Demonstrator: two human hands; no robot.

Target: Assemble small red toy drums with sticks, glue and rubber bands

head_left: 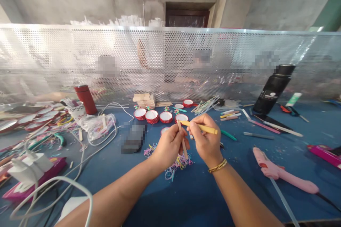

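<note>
My left hand is closed on a flat wooden craft stick, held tilted over the table. In my right hand, the fingers are wrapped round a yellow marker pen, whose tip end is at the top of the stick. Whether the tip touches the wood is too small to tell. Below both hands lies a pile of thin coloured strings or bands. Just beyond them stands a row of small red and white drum-like pieces, with little colourful figures at their rims.
A pink glue gun lies at the right, near a tilted black bottle. Several markers lie beyond my right hand. At the left are white cables, a power strip and a red flask. A perforated metal screen closes the back.
</note>
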